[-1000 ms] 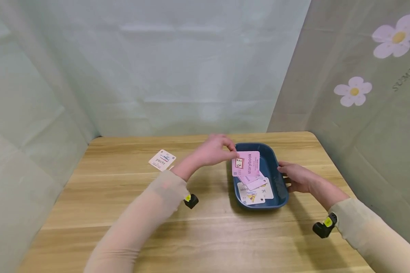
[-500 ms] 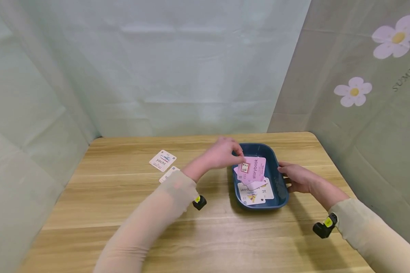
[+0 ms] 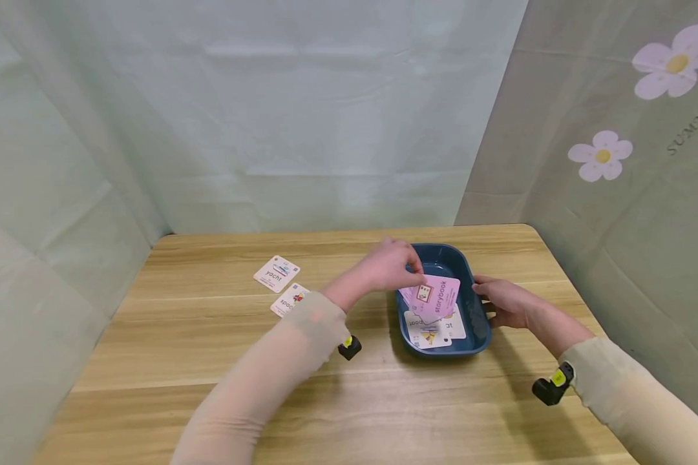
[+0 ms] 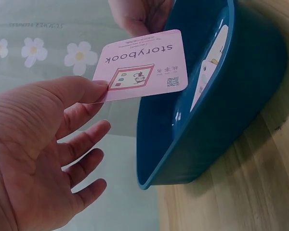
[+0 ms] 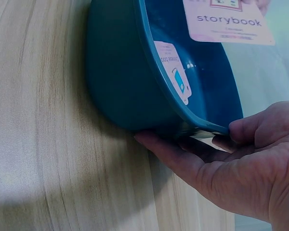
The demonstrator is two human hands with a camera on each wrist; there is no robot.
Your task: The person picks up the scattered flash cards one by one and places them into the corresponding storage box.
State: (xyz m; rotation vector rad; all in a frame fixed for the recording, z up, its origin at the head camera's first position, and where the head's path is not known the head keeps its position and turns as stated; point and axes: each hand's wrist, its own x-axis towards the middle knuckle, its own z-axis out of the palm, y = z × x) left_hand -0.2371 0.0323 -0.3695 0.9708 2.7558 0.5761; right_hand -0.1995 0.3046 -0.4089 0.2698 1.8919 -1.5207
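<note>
My left hand (image 3: pixel 391 265) pinches a pink card printed "storybook" (image 4: pixel 143 65) by one corner, between thumb and index finger. In the left wrist view the other fingers are spread away from the card. The card hangs over the dark blue tray (image 3: pixel 481 332), above its opening. Inside the tray lie white cards (image 3: pixel 427 330) and another pinkish card (image 5: pixel 172 70) printed with a blue book. My right hand (image 3: pixel 506 301) grips the tray's right side, thumb at the rim (image 5: pixel 241 130) and fingers against the outer wall.
Two white cards lie left of the tray on the wooden table (image 3: pixel 209 349): a "yacht" card (image 3: pixel 276 274) and, closer to my left sleeve, a card beginning "spac" (image 3: pixel 289 299). Pale fabric walls (image 3: pixel 302 116) enclose the table's back and sides.
My left hand has moved right and slightly nearer with the storybook card, farther over the tray. The "spac" card has come out from behind the sleeve. My right hand stays put.
</note>
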